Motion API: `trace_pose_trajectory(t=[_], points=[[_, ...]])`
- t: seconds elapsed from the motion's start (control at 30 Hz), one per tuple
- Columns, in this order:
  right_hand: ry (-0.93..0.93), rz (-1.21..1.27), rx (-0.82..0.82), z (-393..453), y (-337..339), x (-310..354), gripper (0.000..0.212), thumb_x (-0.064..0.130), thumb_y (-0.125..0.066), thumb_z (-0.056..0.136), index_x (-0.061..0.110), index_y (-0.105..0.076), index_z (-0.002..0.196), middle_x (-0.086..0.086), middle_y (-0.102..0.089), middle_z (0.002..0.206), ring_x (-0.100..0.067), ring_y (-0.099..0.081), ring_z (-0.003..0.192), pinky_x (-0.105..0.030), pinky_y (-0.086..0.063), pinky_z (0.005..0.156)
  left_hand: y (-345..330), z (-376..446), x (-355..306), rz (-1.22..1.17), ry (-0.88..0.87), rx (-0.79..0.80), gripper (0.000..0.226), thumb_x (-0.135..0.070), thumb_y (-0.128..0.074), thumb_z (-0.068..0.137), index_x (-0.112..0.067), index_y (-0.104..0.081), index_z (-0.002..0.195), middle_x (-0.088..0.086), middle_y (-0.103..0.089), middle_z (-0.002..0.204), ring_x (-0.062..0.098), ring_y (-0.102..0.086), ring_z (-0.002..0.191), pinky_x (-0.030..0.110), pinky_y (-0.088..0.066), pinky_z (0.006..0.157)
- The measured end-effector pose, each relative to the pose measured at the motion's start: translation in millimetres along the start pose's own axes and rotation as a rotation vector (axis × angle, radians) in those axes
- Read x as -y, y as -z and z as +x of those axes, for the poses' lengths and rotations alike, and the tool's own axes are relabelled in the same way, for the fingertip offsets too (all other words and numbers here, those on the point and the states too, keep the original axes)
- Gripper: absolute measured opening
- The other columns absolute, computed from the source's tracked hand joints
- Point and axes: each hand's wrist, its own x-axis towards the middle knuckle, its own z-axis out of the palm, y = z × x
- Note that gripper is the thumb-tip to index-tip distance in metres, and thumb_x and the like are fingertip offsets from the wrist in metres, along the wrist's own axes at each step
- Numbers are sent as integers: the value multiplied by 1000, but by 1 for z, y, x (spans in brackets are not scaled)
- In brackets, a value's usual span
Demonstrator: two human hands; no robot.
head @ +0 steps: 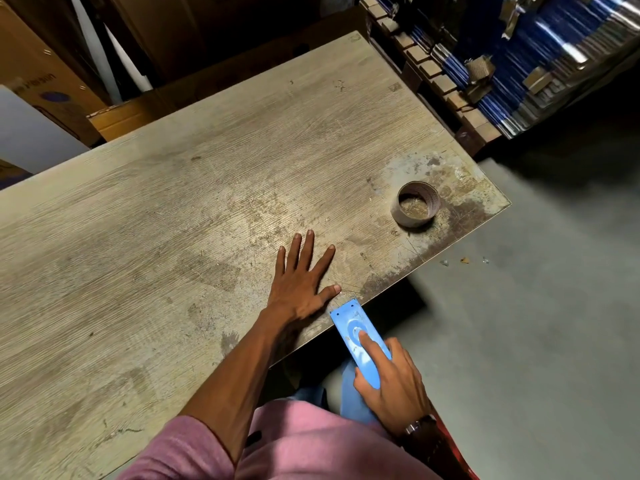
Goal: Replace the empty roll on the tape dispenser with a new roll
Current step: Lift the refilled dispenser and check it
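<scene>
A brown tape roll [415, 204] lies flat on the worn wooden table [173, 209], near its right corner. My left hand [300, 278] rests flat on the table with fingers spread, left of the roll and apart from it. My right hand [391, 377] grips a blue tape dispenser [358, 332] just past the table's near edge, index finger laid along its flat side. The dispenser's serrated end points toward my left thumb. Its roll holder is hidden from view.
Cardboard boxes [45, 84] stand behind the table at the left. A pallet with wrapped blue and silver stacks [519, 64] sits at the upper right. Grey floor [536, 306] lies right of the table.
</scene>
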Motion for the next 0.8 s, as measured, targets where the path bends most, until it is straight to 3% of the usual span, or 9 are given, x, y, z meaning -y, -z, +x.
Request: trace_pose_trajectory(t=[0.1,0.2,0.43,0.63,0.73,0.8], points=[[-33,-6,37,-10,0,-14,68,47,-50,70,30,-61,135,-2,-54,91,-24,-61,62,-28,-49,51,-1,0,0,6,4,11,80,-76,-22,91,-41,14,153,4,37,159,26,36,145,53,18,119],[-74,-22,83,-16,-1,-24,70,52,-47,73,34,-55,141,-4,-53,99,-28,-62,70,-38,-54,57,-1,2,0,20,11,24,80,-76,-21,91,-40,16,153,4,39,158,27,38,144,54,19,118],[2,-84,90,-13,5,-18,62,65,-53,77,35,-51,132,1,-55,93,-17,-60,62,-24,-44,43,0,2,1,19,13,30,81,-77,-20,91,-40,15,153,4,38,158,27,37,145,55,18,118],[16,-127,113,-10,4,-17,57,58,-50,80,29,-59,128,0,-55,92,-18,-60,62,-23,-42,42,-1,1,1,17,12,28,81,-77,-20,91,-40,15,153,5,38,158,27,37,145,55,17,119],[-6,-160,92,-8,-2,-19,59,56,-48,80,28,-61,130,-2,-56,95,-21,-62,67,-25,-46,47,-1,0,0,18,9,18,81,-77,-20,91,-40,14,154,5,37,159,27,37,145,55,17,119],[-72,-229,145,-1,-3,-14,57,52,-48,84,30,-54,136,-6,-55,108,-27,-63,83,-33,-52,62,-1,0,0,16,8,18,80,-76,-20,91,-39,14,154,5,37,159,27,37,145,55,17,119]])
